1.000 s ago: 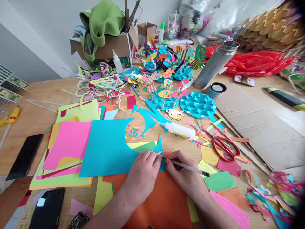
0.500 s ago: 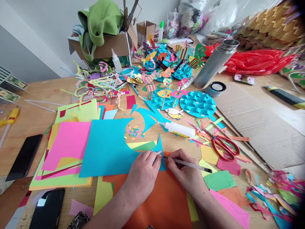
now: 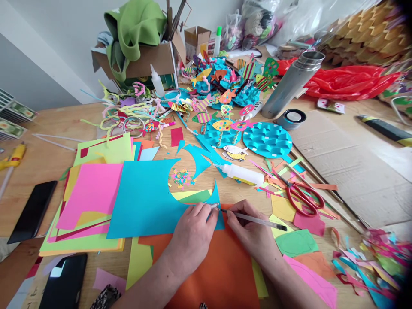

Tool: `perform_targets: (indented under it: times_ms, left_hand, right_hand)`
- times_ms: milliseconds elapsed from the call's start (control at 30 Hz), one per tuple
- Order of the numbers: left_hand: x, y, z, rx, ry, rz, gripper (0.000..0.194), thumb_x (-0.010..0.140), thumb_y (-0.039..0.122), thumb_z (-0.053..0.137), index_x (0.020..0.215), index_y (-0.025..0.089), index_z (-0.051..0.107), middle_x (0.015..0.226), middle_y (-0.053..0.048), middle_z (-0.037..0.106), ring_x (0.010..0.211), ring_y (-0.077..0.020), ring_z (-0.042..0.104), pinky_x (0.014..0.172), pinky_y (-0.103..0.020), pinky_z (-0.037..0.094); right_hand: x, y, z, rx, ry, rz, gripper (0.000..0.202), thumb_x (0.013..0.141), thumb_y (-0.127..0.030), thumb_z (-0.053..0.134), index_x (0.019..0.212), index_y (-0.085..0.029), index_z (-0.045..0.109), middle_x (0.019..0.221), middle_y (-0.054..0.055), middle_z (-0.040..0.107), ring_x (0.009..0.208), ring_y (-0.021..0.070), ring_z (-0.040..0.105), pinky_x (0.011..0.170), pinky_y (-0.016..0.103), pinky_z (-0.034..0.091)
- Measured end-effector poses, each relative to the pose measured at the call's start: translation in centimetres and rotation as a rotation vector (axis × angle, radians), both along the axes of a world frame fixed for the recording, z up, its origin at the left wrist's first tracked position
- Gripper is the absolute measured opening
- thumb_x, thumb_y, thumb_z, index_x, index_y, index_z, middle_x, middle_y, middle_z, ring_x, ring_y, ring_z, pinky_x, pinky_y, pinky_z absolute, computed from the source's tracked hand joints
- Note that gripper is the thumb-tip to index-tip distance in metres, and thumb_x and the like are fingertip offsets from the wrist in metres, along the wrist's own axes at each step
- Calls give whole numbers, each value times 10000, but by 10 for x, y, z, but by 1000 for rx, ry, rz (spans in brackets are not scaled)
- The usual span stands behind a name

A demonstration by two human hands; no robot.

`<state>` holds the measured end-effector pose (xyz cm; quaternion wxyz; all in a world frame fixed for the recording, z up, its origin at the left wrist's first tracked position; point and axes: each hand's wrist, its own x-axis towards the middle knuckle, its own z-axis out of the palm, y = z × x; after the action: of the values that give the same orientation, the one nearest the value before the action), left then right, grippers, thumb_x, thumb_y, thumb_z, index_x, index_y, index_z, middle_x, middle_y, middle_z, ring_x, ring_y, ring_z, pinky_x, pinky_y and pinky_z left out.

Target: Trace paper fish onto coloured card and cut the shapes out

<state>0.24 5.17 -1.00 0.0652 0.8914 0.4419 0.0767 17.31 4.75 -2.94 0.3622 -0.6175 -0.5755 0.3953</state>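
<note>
A blue paper sheet (image 3: 144, 197) with a round cut-out in its upper right edge lies over an orange sheet (image 3: 209, 266). My left hand (image 3: 195, 227) presses a small white paper fish (image 3: 212, 206) down on the blue sheet's right part, fingers together over it. Pinched in my right hand (image 3: 246, 225) is a pen (image 3: 260, 221), its tip touching near the fish's right end. Much of the small fish is hidden under my left fingers.
Stacked coloured papers (image 3: 86, 193) and two phones (image 3: 34, 210) lie left. Beyond my hands are a glue bottle (image 3: 243, 174), paper fish on blue discs (image 3: 267, 139) and a metal flask (image 3: 291, 86). Red-handled scissors (image 3: 304, 199) and paper scraps lie right.
The far end of the pen has shifted very slightly to the right. Both hands otherwise stay in nearly the same place.
</note>
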Motion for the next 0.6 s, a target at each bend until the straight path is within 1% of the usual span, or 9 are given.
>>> perform_targets:
  times_ms: [300,600]
  left_hand:
    - [0,1,-2,12,-11,-1,341,878,50,515,1209,100,576,998,-77,630,918,-226,583,794,-370,558]
    - [0,0,-1,19,-17,0,330,879,58,526,1202,100,581,988,-75,627,906,-223,579,789,-363,554]
  right_hand:
    - [2,-2,-1,-35,27,-5,173,876,-322,547,739,-221,514,611,-30,531,528,119,476,476,224,376]
    - [1,0,-1,-55,60,-11,171,872,-327,561,746,-217,530,602,-33,536,518,115,469,462,216,368]
